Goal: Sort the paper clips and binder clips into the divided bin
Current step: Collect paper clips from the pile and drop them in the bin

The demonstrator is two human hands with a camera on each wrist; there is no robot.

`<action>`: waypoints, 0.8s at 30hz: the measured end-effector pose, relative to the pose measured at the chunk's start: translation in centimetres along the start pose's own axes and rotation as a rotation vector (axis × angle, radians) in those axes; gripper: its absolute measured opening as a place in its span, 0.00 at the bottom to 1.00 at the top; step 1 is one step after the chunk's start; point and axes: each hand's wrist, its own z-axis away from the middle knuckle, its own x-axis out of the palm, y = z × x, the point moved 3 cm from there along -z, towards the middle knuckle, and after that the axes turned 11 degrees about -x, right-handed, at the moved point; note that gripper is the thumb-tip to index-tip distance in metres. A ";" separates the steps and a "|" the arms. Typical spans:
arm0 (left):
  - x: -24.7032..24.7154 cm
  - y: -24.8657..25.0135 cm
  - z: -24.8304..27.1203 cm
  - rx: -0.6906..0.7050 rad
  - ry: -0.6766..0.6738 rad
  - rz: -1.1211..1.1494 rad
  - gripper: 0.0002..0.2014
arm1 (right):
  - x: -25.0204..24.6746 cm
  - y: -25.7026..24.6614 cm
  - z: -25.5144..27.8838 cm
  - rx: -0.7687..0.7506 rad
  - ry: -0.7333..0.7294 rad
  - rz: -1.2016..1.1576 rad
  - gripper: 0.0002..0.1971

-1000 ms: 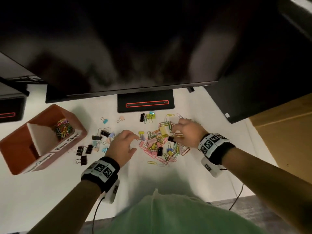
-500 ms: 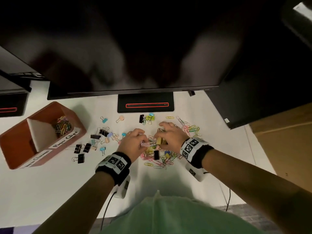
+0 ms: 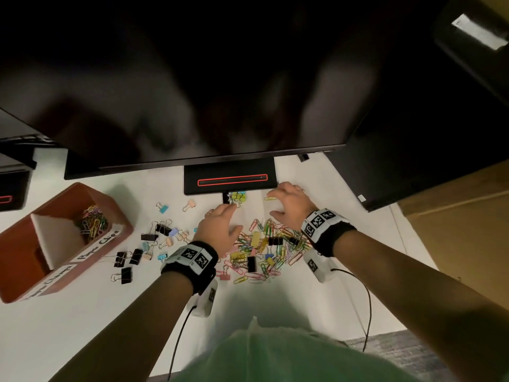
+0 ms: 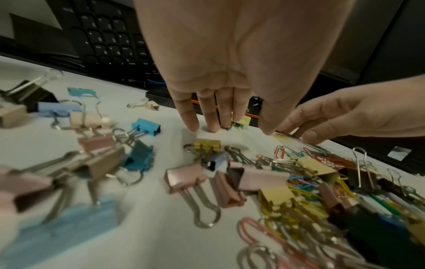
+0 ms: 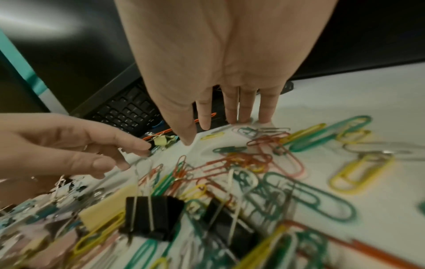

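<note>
On the white desk (image 3: 82, 332), a terracotta divided bin (image 3: 121, 230) at far left holds coloured paper clips (image 3: 92, 220) in its far compartment. Black and pastel binder clips (image 3: 162, 229) lie beside it. The left hand (image 3: 220, 230), fingers straight and grasping nothing, presses the desk. A mixed clip heap (image 3: 264, 249) lies between the hands. The right hand (image 3: 292, 202) is likewise released, fingertips on the desk.
</note>
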 end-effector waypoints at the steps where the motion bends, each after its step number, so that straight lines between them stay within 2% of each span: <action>1: 0.1 0.0 -0.1 0.003 0.014 -0.025 0.27 | 0.2 -0.4 -0.1 -0.015 -0.020 0.005 0.25; 4: 0.4 -0.1 -0.5 0.078 0.075 -0.086 0.22 | 1.3 -1.8 -0.2 -0.112 -0.094 -0.004 0.25; 8: 0.4 -1.2 -0.2 0.191 0.087 -0.133 0.13 | 2.8 -3.3 -0.1 -0.198 -0.152 -0.010 0.21; 11: 0.1 -1.9 0.1 0.155 0.104 -0.057 0.06 | 3.3 -3.9 -0.2 -0.233 -0.158 0.001 0.15; 14: -0.1 -1.7 0.0 0.077 0.090 -0.007 0.03 | 3.5 -4.0 -0.3 -0.242 -0.172 0.023 0.10; 19: 0.0 -1.5 -0.5 -0.049 -0.058 0.084 0.11 | 3.0 -3.6 -0.6 -0.147 -0.168 -0.027 0.10; 21: 0.0 -1.6 -0.6 -0.047 -0.117 0.080 0.10 | 2.9 -3.5 -0.7 -0.121 -0.184 -0.042 0.12; 24: 0.0 -2.0 -0.5 -0.024 -0.148 0.051 0.06 | 2.8 -3.3 -0.7 -0.109 -0.201 -0.042 0.10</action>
